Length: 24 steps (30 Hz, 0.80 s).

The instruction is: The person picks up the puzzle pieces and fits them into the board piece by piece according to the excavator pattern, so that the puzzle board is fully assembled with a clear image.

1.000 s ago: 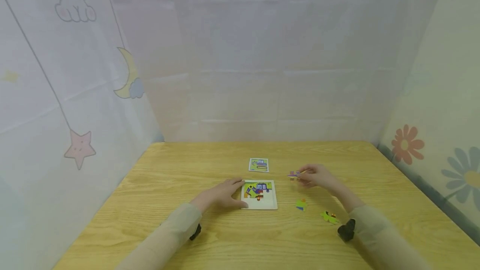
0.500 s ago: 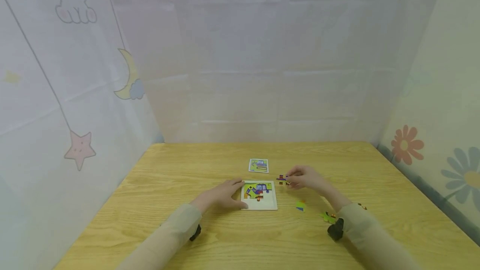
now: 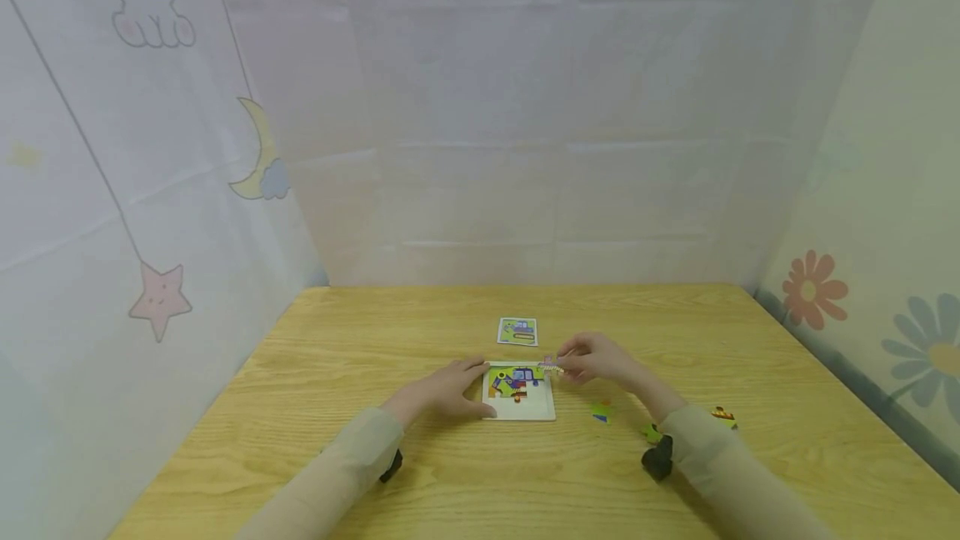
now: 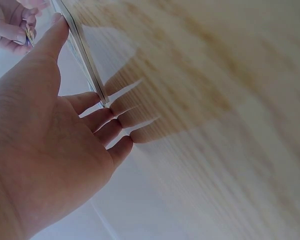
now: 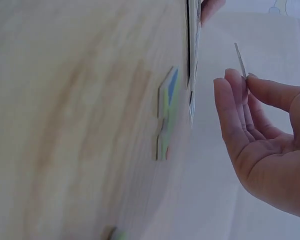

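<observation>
A white square puzzle tray [image 3: 534, 410] lies on the table, with joined pieces picturing a purple vehicle on green in its upper part. My left hand [image 3: 450, 390] rests at the tray's left side, thumb near the front corner; in the left wrist view its fingertips [image 4: 121, 145] meet the tabletop beside the tray's edge. Between thumb and fingers my right hand [image 3: 600, 361] pinches a striped puzzle piece [image 3: 550, 365] over the tray's upper right corner. From the right wrist camera that piece [image 5: 240, 57] appears edge-on, raised above the table.
A small picture card [image 3: 517, 331] of a similar vehicle lies behind the tray. Right of the tray are a green and blue piece [image 3: 601, 412], a green piece [image 3: 650, 433] partly hidden by the right wrist's black camera [image 3: 658, 458], and a red-yellow piece [image 3: 724, 416].
My right hand has moved left with the puzzle piece, from right of the tray to its upper right corner. The red-yellow piece has come into view from behind the sleeve. My left hand stays put.
</observation>
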Motion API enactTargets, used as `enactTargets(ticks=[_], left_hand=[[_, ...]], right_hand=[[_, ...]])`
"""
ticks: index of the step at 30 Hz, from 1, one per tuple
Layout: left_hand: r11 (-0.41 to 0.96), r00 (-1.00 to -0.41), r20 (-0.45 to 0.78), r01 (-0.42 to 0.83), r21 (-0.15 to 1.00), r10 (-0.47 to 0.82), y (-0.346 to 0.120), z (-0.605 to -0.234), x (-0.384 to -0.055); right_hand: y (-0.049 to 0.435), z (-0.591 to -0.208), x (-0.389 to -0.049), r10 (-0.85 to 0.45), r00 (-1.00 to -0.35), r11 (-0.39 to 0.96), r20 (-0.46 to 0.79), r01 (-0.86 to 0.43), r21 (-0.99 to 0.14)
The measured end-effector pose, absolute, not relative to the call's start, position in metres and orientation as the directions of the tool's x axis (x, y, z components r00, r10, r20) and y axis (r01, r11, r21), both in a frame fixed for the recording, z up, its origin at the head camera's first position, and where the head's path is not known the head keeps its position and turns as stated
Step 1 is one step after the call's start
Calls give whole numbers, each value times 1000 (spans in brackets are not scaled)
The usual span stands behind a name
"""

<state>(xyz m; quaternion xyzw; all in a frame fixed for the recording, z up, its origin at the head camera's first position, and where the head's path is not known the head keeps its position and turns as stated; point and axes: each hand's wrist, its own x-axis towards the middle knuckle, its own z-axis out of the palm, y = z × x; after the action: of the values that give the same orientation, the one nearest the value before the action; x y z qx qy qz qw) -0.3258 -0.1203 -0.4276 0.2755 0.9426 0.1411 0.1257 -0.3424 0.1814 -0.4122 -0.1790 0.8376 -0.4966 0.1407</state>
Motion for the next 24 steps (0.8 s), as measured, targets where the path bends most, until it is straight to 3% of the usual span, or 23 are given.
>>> enactTargets(ticks=[24], left_hand=[[807, -813, -166, 483, 340, 557, -118, -424, -323]], right_hand=[[156, -420, -346, -489, -862, 518, -132, -166, -839]])
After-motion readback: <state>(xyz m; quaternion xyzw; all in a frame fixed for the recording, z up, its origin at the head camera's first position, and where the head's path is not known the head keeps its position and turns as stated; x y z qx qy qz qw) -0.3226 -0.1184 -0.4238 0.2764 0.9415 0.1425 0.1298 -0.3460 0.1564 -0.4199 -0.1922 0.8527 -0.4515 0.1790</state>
